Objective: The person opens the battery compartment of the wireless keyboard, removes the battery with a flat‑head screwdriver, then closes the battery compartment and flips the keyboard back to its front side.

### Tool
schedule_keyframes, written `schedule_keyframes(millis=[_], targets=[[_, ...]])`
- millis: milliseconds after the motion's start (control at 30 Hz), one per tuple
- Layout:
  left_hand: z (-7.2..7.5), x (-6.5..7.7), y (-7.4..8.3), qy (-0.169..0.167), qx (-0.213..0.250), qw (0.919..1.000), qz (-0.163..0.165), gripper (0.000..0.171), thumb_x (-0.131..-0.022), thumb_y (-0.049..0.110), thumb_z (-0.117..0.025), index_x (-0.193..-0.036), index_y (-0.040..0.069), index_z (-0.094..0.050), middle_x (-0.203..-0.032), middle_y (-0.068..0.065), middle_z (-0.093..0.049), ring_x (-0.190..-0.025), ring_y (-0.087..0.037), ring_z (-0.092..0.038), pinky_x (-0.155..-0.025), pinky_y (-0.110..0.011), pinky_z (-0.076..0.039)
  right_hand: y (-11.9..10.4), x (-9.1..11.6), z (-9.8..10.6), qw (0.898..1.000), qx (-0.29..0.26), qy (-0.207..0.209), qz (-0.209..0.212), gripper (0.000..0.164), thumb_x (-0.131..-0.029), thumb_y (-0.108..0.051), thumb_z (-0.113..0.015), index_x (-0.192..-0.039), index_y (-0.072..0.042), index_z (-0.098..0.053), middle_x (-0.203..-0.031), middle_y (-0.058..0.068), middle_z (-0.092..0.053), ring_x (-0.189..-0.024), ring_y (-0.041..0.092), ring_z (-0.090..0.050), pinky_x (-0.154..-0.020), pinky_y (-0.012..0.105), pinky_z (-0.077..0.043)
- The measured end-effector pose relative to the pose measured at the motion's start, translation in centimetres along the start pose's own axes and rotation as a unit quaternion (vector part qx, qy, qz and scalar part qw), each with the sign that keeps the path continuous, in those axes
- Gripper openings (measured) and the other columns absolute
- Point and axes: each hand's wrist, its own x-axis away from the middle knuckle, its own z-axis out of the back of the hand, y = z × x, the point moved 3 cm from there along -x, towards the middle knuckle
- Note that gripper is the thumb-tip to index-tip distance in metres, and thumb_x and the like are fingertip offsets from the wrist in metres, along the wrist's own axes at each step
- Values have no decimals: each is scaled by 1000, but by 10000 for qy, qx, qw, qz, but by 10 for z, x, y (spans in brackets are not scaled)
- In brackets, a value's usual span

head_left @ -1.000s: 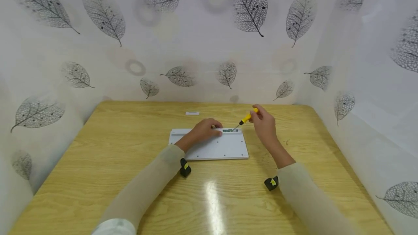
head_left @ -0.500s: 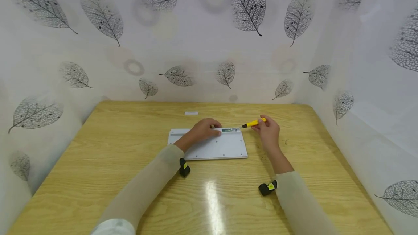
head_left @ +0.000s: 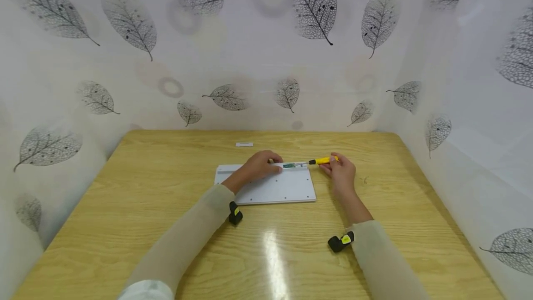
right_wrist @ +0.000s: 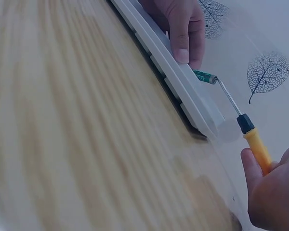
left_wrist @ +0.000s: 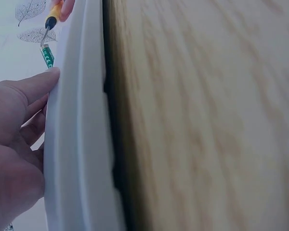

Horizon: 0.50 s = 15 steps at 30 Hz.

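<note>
One white keyboard [head_left: 293,190] lies on the one wooden table [head_left: 104,207], with its keys turned down. On its back I can count at least five small dark dots. Two hands are at work on it. The left hand [head_left: 260,165] is clamped on the keyboard: its thumb presses the raised far edge and the other fingers are behind it. The right hand [head_left: 343,172] has its fingers closed around one screwdriver [right_wrist: 257,150], which has a yellow handle, a black collar and one thin metal shaft, bent near the tip. One green battery [right_wrist: 204,76] is visible at the far edge of the keyboard, between the left thumb and the right end; the tip of the screwdriver is at its end and seems to touch it. Beyond the keyboard there is one small white strip [head_left: 244,144], flat on the table. Two sleeves [head_left: 187,226] are light-coloured. Behind stands one pale cloth [head_left: 250,50] with more than ten printed leaves.
</note>
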Motion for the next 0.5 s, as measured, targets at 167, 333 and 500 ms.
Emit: schedule_keyframes(millis=[167,333,500], targets=[[0,-1,-1,-3,11,10000,-21,23,-95,28,-72,-117,19,-73,-113,3,-67,-101,-16,-59,-91,-38,-50,-1,1,-3,9997,-213,71,40,40,-107,-13,-48,-143,6,-49,-99,10,-59,-77,10,-70,-83,27,-59],[0,-1,-1,19,-14,10000,14,23,-95,27,-72,-116,19,-73,-112,2,-68,-100,-16,-59,-91,-38,-50,-1,0,-2,9998,-172,107,41,40,-107,-14,-48,-143,3,-49,-102,11,-56,-78,9,-69,-85,27,-58],[0,-1,-2,33,-37,10000,63,22,-95,28,-72,-115,20,-73,-111,3,-67,-99,-16,-58,-90,-37,-49,0,0,1,9999,-27,85,111,39,-107,-13,-47,-143,3,-50,-104,12,-55,-80,10,-68,-86,27,-58]])
